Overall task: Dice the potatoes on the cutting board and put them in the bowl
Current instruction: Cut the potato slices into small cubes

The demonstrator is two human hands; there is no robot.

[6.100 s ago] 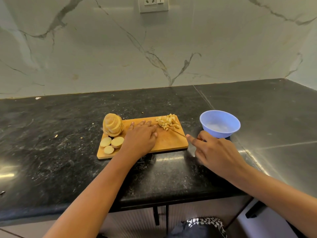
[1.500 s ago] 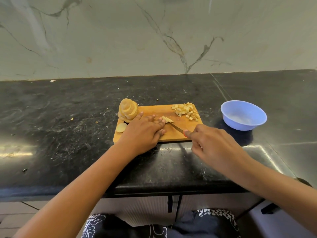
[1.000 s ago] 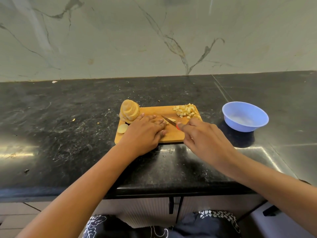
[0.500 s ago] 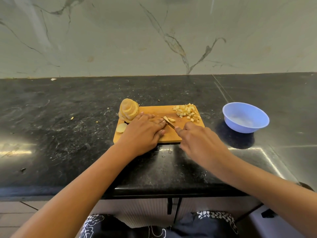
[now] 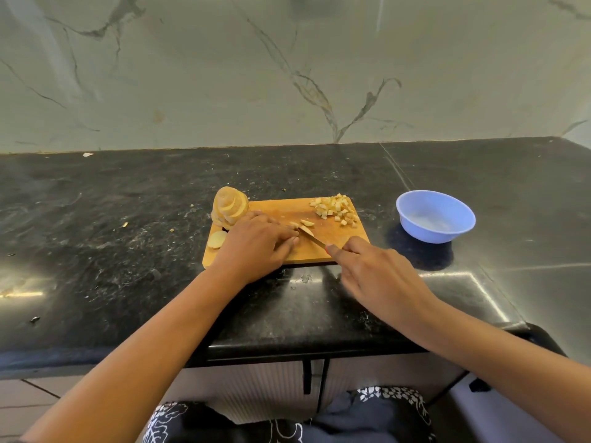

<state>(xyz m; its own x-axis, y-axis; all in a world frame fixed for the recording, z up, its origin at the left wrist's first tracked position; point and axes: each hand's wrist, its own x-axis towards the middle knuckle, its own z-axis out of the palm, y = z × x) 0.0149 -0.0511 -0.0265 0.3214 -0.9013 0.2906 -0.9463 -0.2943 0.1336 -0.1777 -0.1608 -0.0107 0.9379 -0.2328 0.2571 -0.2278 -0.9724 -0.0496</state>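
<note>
A wooden cutting board point(image 5: 326, 251) lies on the black counter. A stack of potato slices point(image 5: 230, 206) stands at its far left corner, and one loose slice point(image 5: 217, 239) lies in front of the stack. Diced potato point(image 5: 335, 209) is heaped at the far right corner. My left hand point(image 5: 256, 247) lies over potato pieces in the board's middle, fingers bent, holding them down. My right hand point(image 5: 380, 276) grips a knife point(image 5: 311, 236), its blade touching cut strips point(image 5: 305, 223) at my left fingertips. The blue bowl point(image 5: 435, 215) stands right of the board, with no potato visible inside.
The marble wall rises behind the counter. Small potato scraps point(image 5: 124, 224) dot the counter left of the board. The counter's front edge point(image 5: 287, 350) runs below my forearms, with cabinet doors underneath.
Two loose slices beside the stack are gone from view since the first frame. In the last half second my right hand drew the knife back to the right, and more cut strips show.
</note>
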